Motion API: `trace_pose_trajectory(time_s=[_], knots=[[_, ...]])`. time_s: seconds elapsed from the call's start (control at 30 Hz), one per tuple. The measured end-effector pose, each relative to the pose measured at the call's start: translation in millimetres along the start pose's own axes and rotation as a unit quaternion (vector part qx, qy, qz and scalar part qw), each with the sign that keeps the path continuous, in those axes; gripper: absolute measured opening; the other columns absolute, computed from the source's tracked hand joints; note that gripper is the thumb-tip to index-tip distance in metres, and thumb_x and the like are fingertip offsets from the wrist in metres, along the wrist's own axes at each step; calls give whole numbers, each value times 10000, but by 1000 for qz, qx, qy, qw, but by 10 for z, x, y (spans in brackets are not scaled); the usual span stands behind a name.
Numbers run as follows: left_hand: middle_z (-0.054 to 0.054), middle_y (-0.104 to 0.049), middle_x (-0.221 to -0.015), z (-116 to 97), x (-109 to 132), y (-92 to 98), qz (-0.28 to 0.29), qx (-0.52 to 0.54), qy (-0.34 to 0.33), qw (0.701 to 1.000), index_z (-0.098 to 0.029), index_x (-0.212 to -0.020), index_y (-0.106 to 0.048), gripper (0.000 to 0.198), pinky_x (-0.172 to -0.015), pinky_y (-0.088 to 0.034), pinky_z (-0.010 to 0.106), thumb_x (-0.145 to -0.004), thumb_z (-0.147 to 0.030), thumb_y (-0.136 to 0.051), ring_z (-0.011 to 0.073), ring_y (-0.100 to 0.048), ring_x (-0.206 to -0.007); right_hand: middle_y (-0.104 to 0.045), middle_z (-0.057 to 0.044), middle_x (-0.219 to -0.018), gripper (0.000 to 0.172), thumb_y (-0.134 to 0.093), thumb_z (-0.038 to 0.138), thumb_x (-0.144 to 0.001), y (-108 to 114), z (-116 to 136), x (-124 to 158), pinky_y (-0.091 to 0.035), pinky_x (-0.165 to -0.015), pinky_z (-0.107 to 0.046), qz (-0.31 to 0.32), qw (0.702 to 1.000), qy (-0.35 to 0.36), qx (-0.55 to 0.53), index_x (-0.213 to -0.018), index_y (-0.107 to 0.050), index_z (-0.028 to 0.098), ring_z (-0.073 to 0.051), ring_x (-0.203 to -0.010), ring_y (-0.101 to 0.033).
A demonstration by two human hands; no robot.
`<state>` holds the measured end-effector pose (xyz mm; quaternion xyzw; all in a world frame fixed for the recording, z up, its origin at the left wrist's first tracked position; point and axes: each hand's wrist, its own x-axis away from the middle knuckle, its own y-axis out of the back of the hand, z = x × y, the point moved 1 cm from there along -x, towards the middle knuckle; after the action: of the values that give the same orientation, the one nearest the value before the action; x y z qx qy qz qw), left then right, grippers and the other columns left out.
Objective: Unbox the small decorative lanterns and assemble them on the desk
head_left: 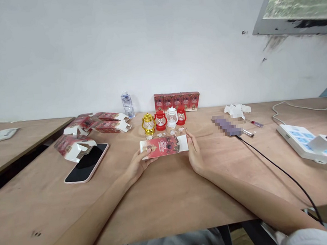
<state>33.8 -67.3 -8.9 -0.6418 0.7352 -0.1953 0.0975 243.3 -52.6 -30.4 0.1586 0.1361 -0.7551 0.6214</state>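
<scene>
My left hand [137, 163] grips the left end of a red printed carton [162, 146] that lies on its side over the wooden table [164, 198]. At the carton's right end a white flap stands open, and my right hand [195, 153] rests against it with the fingers stretched out. Just beyond the carton stand small toy lanterns: a gold one [148, 123], a red one [160, 120], a white one [171, 117] and another red one [181, 115].
A row of upright red cartons [177, 101] lines the wall, beside a small clear bottle [127, 104]. Opened cartons [95, 124] and a phone [87, 163] lie to the left. To the right are crumpled tissue [237, 110], a screwdriver [255, 123], a black cable [282, 173] and a white power strip [308, 142].
</scene>
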Motion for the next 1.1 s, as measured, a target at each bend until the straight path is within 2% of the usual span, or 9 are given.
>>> trace_pose_trajectory(time_s=[0.1, 0.2, 0.43, 0.5, 0.57, 0.63, 0.7, 0.93, 1.1], knots=[[99, -670, -1076, -14, -17, 20, -3, 1, 3, 1000, -140, -963, -617, 294, -951, -500, 411, -703, -267, -672, 267, -599, -1075, -558, -33, -1221, 343, -352, 386, -906, 28, 80, 28, -360, -1021, -369, 19, 996, 60, 64, -1147, -572, 281, -187, -1164, -491], [100, -674, -1066, -18, -21, 27, -6, 12, 8, 1000, -139, -1011, -606, 336, -954, -499, 414, -707, -270, -662, 269, -599, -1077, -550, -46, -1083, 292, -370, 341, -885, 23, 127, 61, -402, -945, -348, 44, 994, 57, 87, -915, -651, 267, -197, -1090, -507], [99, -670, -1079, -26, -3, 22, -20, 14, 5, 1000, -142, -1030, -599, 344, -957, -498, 420, -712, -265, -650, 269, -605, -1068, -490, -46, -952, 328, -541, 416, -790, 24, 60, 33, -448, -775, -315, 39, 997, 4, 71, -545, -508, 201, -203, -919, -518], [99, -672, -1071, -27, 4, 13, -17, 12, 1, 1000, -142, -1045, -597, 357, -956, -498, 416, -716, -270, -651, 266, -605, -1068, -485, -48, -993, 288, -584, 404, -755, 13, 46, 29, -465, -765, -309, 66, 996, -7, 56, -556, -548, 199, -207, -948, -524], [98, -671, -1071, -28, 10, 9, -18, 14, -2, 1000, -141, -1031, -598, 348, -953, -501, 405, -713, -267, -660, 262, -609, -1059, -483, -46, -1065, 151, -611, 371, -724, -1, 40, 29, -480, -789, -312, 87, 996, -20, 32, -721, -654, 226, -211, -997, -529], [93, -669, -1076, -29, 14, 11, -17, 16, -4, 1000, -143, -1002, -601, 331, -947, -504, 387, -702, -258, -679, 252, -614, -1047, -492, -43, -1116, 255, -616, 343, -705, -13, 34, 25, -480, -831, -322, 91, 995, -33, 9, -942, -676, 269, -209, -1032, -528], [84, -671, -1070, -30, 19, 16, -8, 13, -8, 1000, -147, -985, -598, 336, -936, -509, 369, -684, -249, -705, 239, -621, -1032, -510, -46, -1136, 331, -619, 337, -687, -21, 20, 10, -475, -849, -328, 92, 994, -51, -5, -1008, -669, 270, -209, -1034, -533], [50, -671, -1055, -18, 52, 7, 50, -5, -21, 999, -204, -1115, -535, 572, -907, -503, 347, -604, -218, -790, 217, -636, -996, -565, -45, -1017, 135, -653, 308, -582, -23, -58, -36, -476, -776, -317, 74, 991, -106, -36, -633, -683, 187, -214, -918, -558], [53, -679, -992, -45, 37, 7, 24, -6, -37, 999, -185, -1067, -562, 533, -794, -532, 306, -589, -235, -793, 209, -652, -915, -552, -57, -1023, 228, -712, 396, -574, 16, -96, -109, -458, -796, -320, 44, 991, -112, -50, -641, -679, 181, -205, -923, -549]])
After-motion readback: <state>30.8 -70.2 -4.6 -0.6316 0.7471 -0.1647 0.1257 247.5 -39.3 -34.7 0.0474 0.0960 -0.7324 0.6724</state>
